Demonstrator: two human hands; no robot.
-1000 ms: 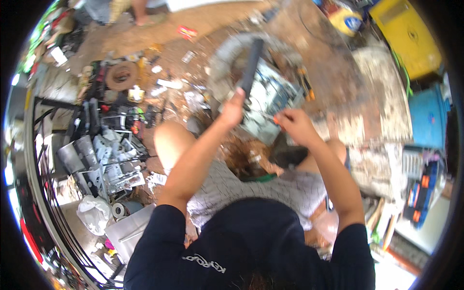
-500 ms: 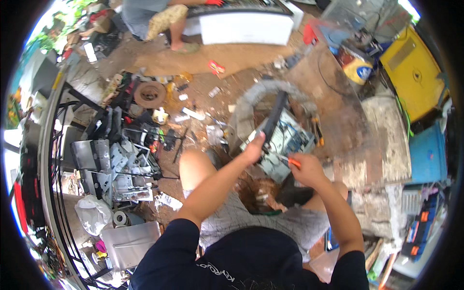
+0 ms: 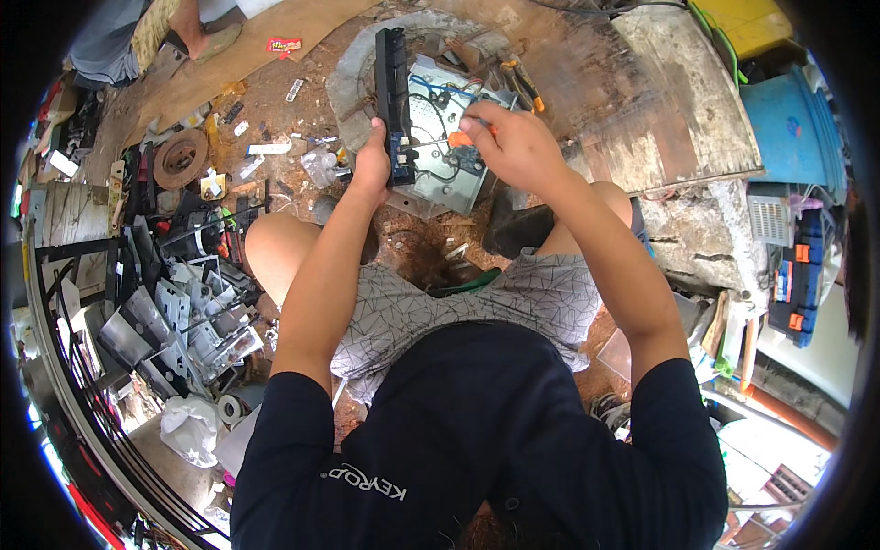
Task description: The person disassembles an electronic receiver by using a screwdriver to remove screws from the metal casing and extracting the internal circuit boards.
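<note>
My left hand (image 3: 371,167) grips the lower end of a long black plastic panel (image 3: 392,78), held nearly upright in the picture. A small circuit board (image 3: 401,154) with pale connectors shows at that end. In my right hand (image 3: 518,147) is a screwdriver with an orange handle (image 3: 458,138); its shaft points left and its tip reaches the circuit board. Whether it sits in a screw is too small to tell. Below and beside the panel lies an opened metal casing (image 3: 449,188) with dark wires and parts inside, between my knees and the concrete ring.
The concrete ring (image 3: 346,73) surrounds the work spot. Orange-and-black pliers (image 3: 527,87) lie right of the casing. A worn wooden board (image 3: 596,110) and blue bin (image 3: 788,128) stand right. Scrap metal (image 3: 188,316) is heaped left. Another person's leg (image 3: 188,23) shows at far left.
My view has tilted down and shifted right, so the scene sits higher and further left. The black panel has turned from slanted to nearly upright. The screwdriver remains in my right hand.
</note>
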